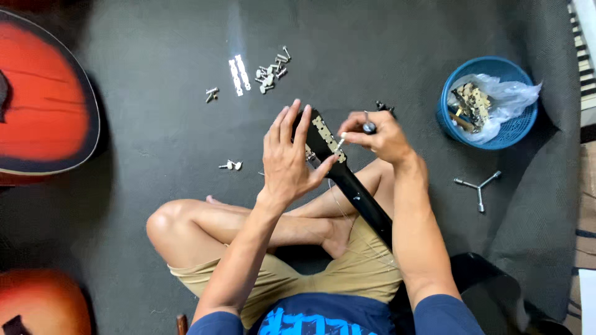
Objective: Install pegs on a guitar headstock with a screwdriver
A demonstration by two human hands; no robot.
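Note:
A black guitar neck (pixel 360 198) lies across my crossed legs, its headstock (pixel 323 139) pointing away from me with a metal tuner plate on it. My left hand (pixel 287 158) cups the left side of the headstock, fingers spread upward and thumb against the neck. My right hand (pixel 379 135) pinches a small screwdriver with a dark handle, its tip at the tuner plate. Loose strings trail from the neck over my shorts.
Several silver tuner pegs (pixel 271 69) and two metal plates (pixel 239 75) lie on the dark mat ahead, one peg (pixel 230 165) nearer. A blue basket (pixel 490 102) with a plastic bag sits right, a three-way wrench (pixel 478 186) below it. Red guitar bodies (pixel 37 99) lie left.

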